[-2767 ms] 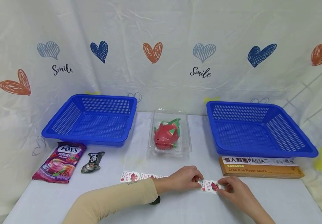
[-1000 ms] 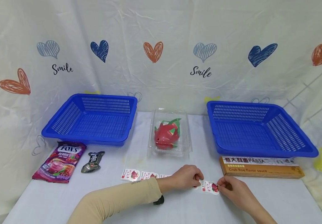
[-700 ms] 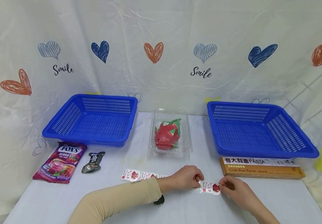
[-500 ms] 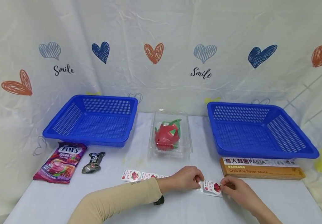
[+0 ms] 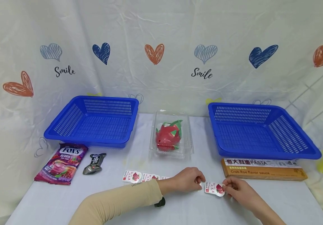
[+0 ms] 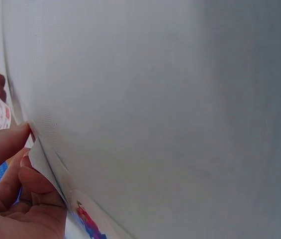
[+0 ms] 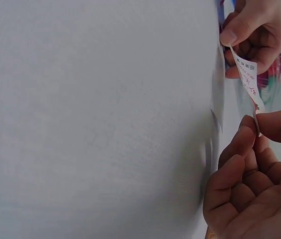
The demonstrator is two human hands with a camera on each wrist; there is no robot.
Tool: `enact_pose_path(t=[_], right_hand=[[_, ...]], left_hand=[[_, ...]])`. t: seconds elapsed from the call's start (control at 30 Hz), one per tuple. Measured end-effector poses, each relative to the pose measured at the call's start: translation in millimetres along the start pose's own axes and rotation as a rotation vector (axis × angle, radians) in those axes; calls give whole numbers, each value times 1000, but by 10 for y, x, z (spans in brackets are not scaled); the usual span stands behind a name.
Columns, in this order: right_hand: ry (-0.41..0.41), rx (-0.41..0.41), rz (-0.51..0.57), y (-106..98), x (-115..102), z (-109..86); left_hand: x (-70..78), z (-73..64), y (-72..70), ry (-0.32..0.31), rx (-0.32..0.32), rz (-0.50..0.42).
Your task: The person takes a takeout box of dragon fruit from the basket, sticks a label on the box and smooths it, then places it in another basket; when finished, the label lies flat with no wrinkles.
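Observation:
Between thumb and fingertip, my right hand [image 5: 241,192] pinches the right edge of a white sticker [image 5: 212,188] printed with a red dragon fruit. The sticker is lifted off the table and slightly bent in the right wrist view. My left hand [image 5: 188,179] pinches the end of the sticker strip [image 6: 43,164], whose backing curls up at the thumb in the left wrist view. More stickers [image 5: 132,176] on the strip lie flat to the left, partly covered by the left forearm. Behind the hands, a clear plastic box [image 5: 188,147] holds a red and green dragon fruit [image 5: 167,134].
Blue baskets stand at the back left [image 5: 105,128] and back right [image 5: 260,134]. A purple candy bag [image 5: 61,164] and a small dark wrapped packet [image 5: 94,163] lie left on the white table [image 5: 201,212]. A pasta box [image 5: 262,170] lies before the right basket.
The sticker has come away from the strip's backing and moved slightly right with my right hand. My left hand stays nearly still on the strip.

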State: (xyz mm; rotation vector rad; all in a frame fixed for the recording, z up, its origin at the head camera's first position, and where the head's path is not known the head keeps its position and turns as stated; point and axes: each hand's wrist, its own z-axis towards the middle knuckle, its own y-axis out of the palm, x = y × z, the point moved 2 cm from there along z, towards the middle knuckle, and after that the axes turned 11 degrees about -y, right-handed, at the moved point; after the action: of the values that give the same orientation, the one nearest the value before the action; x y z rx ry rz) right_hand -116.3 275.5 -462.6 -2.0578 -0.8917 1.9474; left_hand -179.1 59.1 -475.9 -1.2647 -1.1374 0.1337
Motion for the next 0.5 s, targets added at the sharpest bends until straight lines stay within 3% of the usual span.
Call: enact_pose_path(t=[0.27,0.5], right_hand=[[-17,31,-57,-18,-116,-23],[-77,4,-81,-28,-222,-9]], left_hand=[[21,-11,-45,-44,-65,-64],[62,-31,-165,-30,-110,-278]])
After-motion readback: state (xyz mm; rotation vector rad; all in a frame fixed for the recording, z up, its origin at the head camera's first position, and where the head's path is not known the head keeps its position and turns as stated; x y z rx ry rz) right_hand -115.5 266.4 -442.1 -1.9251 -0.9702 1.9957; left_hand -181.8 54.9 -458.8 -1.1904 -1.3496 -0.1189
